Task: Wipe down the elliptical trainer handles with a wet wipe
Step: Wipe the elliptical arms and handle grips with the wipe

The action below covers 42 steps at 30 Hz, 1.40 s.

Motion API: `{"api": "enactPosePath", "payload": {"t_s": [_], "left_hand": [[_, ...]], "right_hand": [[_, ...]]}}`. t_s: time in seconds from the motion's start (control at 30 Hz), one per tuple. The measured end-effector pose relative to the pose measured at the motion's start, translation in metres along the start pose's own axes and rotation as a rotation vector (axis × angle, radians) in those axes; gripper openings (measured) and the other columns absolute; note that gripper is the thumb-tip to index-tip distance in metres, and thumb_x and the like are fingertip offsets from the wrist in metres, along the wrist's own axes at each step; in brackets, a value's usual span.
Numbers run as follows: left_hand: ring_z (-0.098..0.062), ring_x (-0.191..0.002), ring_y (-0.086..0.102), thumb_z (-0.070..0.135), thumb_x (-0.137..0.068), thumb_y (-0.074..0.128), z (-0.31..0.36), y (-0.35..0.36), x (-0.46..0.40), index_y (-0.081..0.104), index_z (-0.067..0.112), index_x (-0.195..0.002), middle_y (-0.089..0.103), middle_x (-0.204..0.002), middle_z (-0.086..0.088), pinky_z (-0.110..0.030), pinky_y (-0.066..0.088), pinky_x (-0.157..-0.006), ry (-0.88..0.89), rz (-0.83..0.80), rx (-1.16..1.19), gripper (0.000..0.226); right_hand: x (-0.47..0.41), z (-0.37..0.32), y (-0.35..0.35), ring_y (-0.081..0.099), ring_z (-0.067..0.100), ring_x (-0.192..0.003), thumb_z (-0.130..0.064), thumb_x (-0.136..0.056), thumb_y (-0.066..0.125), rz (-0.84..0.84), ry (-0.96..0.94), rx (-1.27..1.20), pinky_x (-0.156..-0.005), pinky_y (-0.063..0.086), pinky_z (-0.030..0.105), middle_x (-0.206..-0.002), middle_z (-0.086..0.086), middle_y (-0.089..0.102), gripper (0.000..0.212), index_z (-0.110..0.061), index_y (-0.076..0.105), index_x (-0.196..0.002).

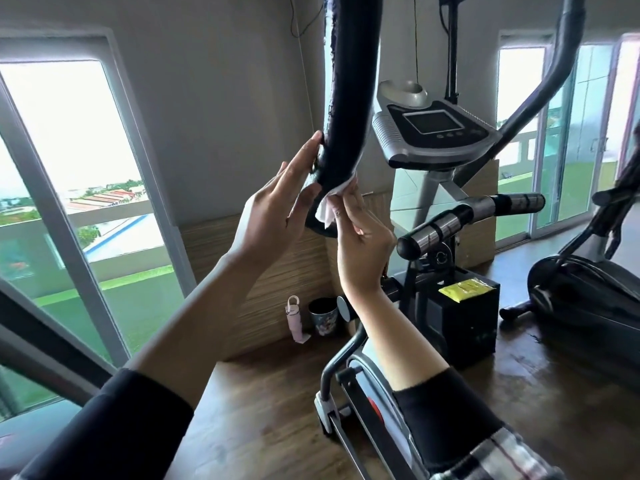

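The elliptical's left handle point(346, 109) is a thick black padded bar that curves down in the centre of the head view. My left hand point(277, 206) rests against its left side with straight fingers. My right hand point(360, 237) presses a white wet wipe point(329, 202) against the lower right side of the bar, fingers pointing up. The right handle point(540, 88) arcs up at the right, untouched. A fixed chrome and black grip bar point(464, 216) sticks out below the console.
The grey console point(436, 129) with a screen sits behind the handle. A yellow packet point(465, 292) lies on a black box. A pink umbrella point(294, 318) and cup point(323, 317) stand by the wall. Another exercise machine point(588, 292) is at right. Glass doors flank both sides.
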<state>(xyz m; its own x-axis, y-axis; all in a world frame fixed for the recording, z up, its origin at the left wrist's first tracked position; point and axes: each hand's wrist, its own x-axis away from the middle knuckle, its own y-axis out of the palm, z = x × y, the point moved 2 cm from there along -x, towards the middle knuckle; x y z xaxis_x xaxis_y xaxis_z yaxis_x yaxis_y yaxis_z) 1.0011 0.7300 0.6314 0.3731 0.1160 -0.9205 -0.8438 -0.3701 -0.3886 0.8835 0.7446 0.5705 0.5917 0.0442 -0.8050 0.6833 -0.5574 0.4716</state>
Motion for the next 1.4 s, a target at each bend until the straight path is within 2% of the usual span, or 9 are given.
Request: {"api": "enactPosePath", "payload": {"t_s": [0.13, 0.33, 0.5, 0.63, 0.83, 0.97, 1.13, 1.27, 1.4], "left_hand": [[0.008, -0.129, 0.042, 0.01, -0.098, 0.054, -0.009, 0.002, 0.002, 0.03, 0.019, -0.147, 0.046, -0.14, 0.013, -0.044, 0.042, -0.108, 0.004, -0.011, 0.009, 0.055], [0.007, -0.123, 0.047, 0.013, -0.098, 0.055, -0.017, 0.002, 0.002, 0.037, 0.019, -0.143, 0.05, -0.132, 0.017, -0.048, 0.046, -0.103, -0.009, -0.032, 0.018, 0.049], [-0.005, -0.118, 0.056, 0.018, -0.099, 0.053, -0.019, 0.0, 0.003, 0.039, 0.022, -0.139, 0.053, -0.126, 0.015, -0.048, 0.049, -0.1, -0.029, -0.068, 0.023, 0.043], [-0.007, -0.115, 0.057, 0.018, -0.098, 0.053, -0.025, -0.001, 0.001, 0.041, 0.023, -0.136, 0.053, -0.121, 0.021, -0.046, 0.048, -0.102, -0.016, -0.083, 0.056, 0.04], [-0.004, -0.111, 0.06, 0.027, -0.099, 0.051, -0.053, 0.006, 0.002, 0.047, 0.022, -0.135, 0.061, -0.121, 0.013, -0.01, 0.043, -0.095, 0.004, -0.139, 0.157, 0.036], [-0.004, -0.109, 0.063, 0.028, -0.098, 0.051, -0.077, 0.014, 0.013, 0.051, 0.024, -0.134, 0.066, -0.121, 0.01, -0.019, 0.048, -0.094, -0.071, -0.182, 0.234, 0.036], [0.015, -0.107, 0.055, 0.023, -0.098, 0.055, -0.097, 0.025, 0.018, 0.055, 0.02, -0.132, 0.06, -0.116, 0.021, -0.007, 0.043, -0.091, -0.118, -0.201, 0.334, 0.034], [0.007, -0.106, 0.06, 0.021, -0.098, 0.055, -0.105, 0.029, 0.018, 0.056, 0.017, -0.13, 0.063, -0.115, 0.018, -0.012, 0.047, -0.09, -0.076, -0.193, 0.392, 0.032], [0.012, -0.106, 0.059, 0.02, -0.098, 0.055, -0.113, 0.034, 0.017, 0.058, 0.017, -0.129, 0.063, -0.113, 0.02, -0.013, 0.047, -0.091, -0.068, -0.196, 0.453, 0.031]], "right_hand": [[0.001, -0.006, 0.002, 0.063, 0.024, -0.108, 0.001, -0.081, 0.069, 0.039, -0.01, -0.051, -0.092, 0.052, 0.028, -0.113, 0.02, 0.063, 0.025, 0.009, 0.066, -0.104], [0.01, 0.013, 0.008, 0.056, 0.009, -0.071, 0.008, -0.08, 0.069, -0.021, 0.015, 0.076, -0.066, 0.052, 0.029, -0.084, 0.025, 0.071, 0.02, 0.006, 0.07, -0.099], [0.016, 0.006, 0.011, 0.065, 0.024, -0.106, 0.007, -0.082, 0.067, 0.029, 0.124, -0.011, -0.09, 0.053, 0.032, -0.111, 0.021, 0.065, 0.025, 0.005, 0.065, -0.107], [0.023, 0.005, 0.018, 0.066, 0.031, -0.102, 0.003, -0.083, 0.067, 0.079, 0.189, 0.013, -0.084, 0.053, 0.051, -0.112, 0.016, 0.066, 0.027, -0.001, 0.065, -0.109], [0.039, 0.019, 0.03, 0.068, 0.026, -0.099, 0.0, -0.083, 0.068, 0.123, 0.216, 0.097, -0.085, 0.055, 0.048, -0.107, 0.018, 0.068, 0.025, 0.001, 0.066, -0.108], [0.044, 0.015, 0.036, 0.056, 0.007, -0.075, -0.012, -0.085, 0.065, 0.241, 0.168, 0.083, -0.071, 0.052, 0.038, -0.089, 0.022, 0.072, 0.028, -0.009, 0.06, -0.112], [0.056, 0.028, 0.056, 0.054, 0.013, -0.08, -0.02, -0.085, 0.065, 0.319, 0.238, 0.123, -0.077, 0.052, 0.041, -0.087, 0.017, 0.07, 0.027, -0.003, 0.068, -0.107], [0.068, 0.043, 0.062, 0.06, 0.013, -0.091, -0.011, -0.086, 0.067, 0.273, 0.325, 0.166, -0.087, 0.052, 0.046, -0.1, 0.017, 0.071, 0.024, -0.001, 0.068, -0.109], [0.067, 0.04, 0.064, 0.063, 0.013, -0.096, -0.009, -0.086, 0.066, 0.347, 0.316, 0.128, -0.089, 0.052, 0.036, -0.107, 0.014, 0.069, 0.028, -0.007, 0.064, -0.114]]}}
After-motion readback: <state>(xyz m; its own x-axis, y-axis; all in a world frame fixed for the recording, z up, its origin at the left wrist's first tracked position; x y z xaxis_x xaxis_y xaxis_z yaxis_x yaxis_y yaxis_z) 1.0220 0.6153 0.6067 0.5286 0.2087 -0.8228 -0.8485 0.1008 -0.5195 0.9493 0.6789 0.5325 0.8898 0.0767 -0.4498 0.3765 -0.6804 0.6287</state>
